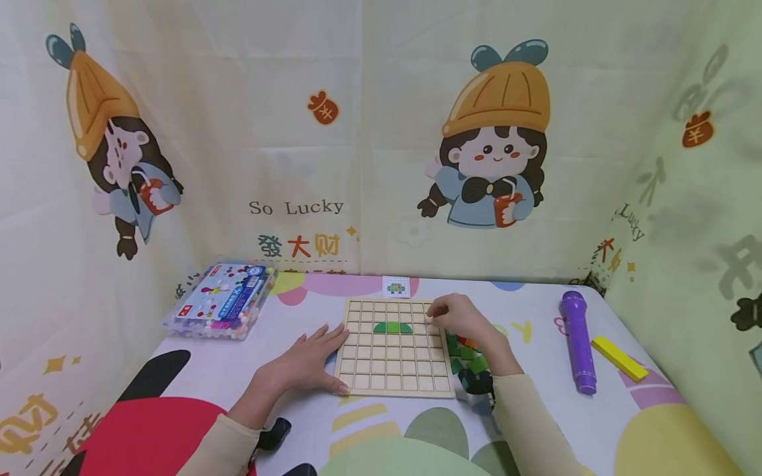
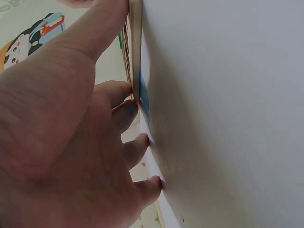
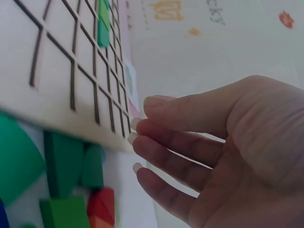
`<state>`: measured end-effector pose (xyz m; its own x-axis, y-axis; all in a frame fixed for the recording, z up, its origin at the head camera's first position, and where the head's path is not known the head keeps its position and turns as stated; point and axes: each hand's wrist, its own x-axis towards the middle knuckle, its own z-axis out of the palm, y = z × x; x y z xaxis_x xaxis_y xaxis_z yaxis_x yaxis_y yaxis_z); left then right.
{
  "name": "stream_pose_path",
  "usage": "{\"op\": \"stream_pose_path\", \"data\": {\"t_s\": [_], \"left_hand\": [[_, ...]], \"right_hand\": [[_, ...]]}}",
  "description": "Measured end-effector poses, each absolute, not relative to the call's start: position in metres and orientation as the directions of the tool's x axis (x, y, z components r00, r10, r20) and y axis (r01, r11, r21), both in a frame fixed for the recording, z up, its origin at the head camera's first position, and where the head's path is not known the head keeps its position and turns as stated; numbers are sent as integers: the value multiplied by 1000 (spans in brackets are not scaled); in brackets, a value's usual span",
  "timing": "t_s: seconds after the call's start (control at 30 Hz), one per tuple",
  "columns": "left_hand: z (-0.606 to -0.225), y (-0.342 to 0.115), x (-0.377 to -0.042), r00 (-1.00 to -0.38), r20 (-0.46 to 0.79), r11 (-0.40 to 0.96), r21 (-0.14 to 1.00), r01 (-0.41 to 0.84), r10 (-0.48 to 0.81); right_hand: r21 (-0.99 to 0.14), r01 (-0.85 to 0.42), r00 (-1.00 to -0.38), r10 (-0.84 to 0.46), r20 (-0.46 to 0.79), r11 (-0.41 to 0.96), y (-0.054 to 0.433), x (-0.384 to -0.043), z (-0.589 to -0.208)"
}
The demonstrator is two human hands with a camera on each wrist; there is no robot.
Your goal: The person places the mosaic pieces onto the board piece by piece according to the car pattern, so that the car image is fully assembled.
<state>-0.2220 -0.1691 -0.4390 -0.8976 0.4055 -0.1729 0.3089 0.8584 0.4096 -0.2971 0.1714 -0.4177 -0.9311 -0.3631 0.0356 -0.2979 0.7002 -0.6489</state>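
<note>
A wooden grid board (image 1: 395, 382) lies flat on the table, with a row of green pieces (image 1: 393, 328) in its upper cells. My left hand (image 1: 306, 363) is spread along the board's left side, thumb at the lower corner and fingertips at the edge. Above the board's upper right part hovers my right hand (image 1: 461, 320). In the right wrist view its thumb (image 3: 187, 111) and bent fingers (image 3: 175, 152) stand slightly apart, and nothing shows between them. Loose green blocks (image 3: 61, 164) and a red block (image 3: 101, 206) lie beside the board, partly hidden by the right arm in the head view.
Behind the board is a small picture card (image 1: 395, 287). A clear plastic case (image 1: 223, 297) of coloured parts sits at back left. To the right lie a purple microphone-shaped tube (image 1: 577, 344) and a yellow bar (image 1: 619, 359). Printed cloth hangs around the table.
</note>
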Motion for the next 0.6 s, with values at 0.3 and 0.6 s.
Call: {"op": "stream_pose_path", "data": {"t_s": [0.3,0.6], "left_hand": [[-441,-170,-222,-898,-168,860,403,314,406],[-441,-169,-222,-899,-170,860,405,310,403]], "right_hand": [[-619,-208,-956,-293,-37,757,204,-302,-417],[-639,-184,-942,-319,-102,747,235,-303,-417]]}}
